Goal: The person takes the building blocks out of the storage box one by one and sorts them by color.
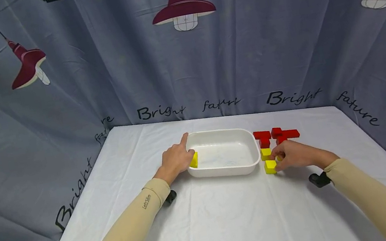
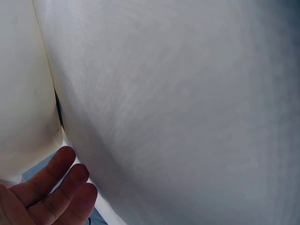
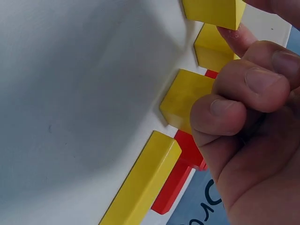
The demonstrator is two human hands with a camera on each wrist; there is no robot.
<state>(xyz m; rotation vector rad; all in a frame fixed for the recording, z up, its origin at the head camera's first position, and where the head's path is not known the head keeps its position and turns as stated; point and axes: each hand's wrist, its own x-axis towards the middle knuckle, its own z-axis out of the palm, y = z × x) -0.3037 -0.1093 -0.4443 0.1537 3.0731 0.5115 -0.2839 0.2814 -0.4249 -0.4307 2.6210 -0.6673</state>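
Observation:
A white rectangular tray (image 1: 225,171) stands on the table with a yellow block (image 1: 194,160) inside its left end. My left hand (image 1: 177,157) grips the tray's left edge, index finger stretched along the rim. In the left wrist view, three fingers (image 2: 77,180) lie against the tray's outer wall (image 2: 28,84). To the right of the tray, my right hand (image 1: 293,154) pinches a yellow block (image 3: 213,11) between thumb and index finger; the other fingers are curled. More yellow blocks (image 3: 185,96) sit behind it, partly hidden by the hand, including a long one (image 3: 140,180).
Several red blocks (image 1: 262,135) lie beyond the yellow ones, near the tray's right end. White cloth covers the table (image 1: 227,226). A grey curtain (image 1: 183,66) printed with lamps hangs behind and on both sides.

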